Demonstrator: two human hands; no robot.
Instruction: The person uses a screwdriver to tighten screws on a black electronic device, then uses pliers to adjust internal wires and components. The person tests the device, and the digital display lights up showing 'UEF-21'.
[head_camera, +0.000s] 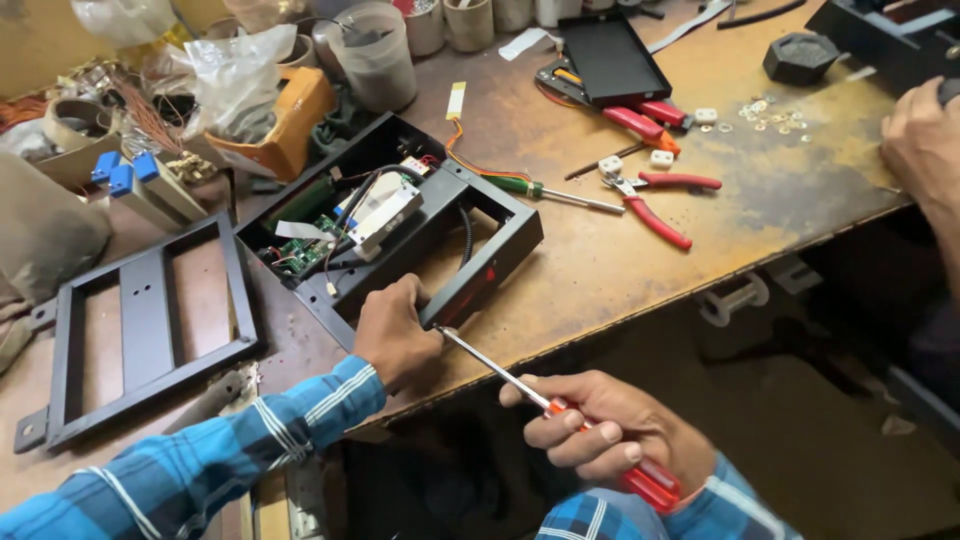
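Nearest you: your right hand (600, 425), fingers wrapped around a red-handled screwdriver (560, 410), its tip touching the near corner of the open black metal box (470, 275). Your left hand (395, 335) clamps that same near wall. The box sits on the wooden bench (620, 270) at its front edge, circuit board (310, 250) inside. Beside it, left: black metal frame (145, 325). Behind, right: red pliers (655, 205), green screwdriver (550, 192). Far right edge: another person's hand (925, 145).
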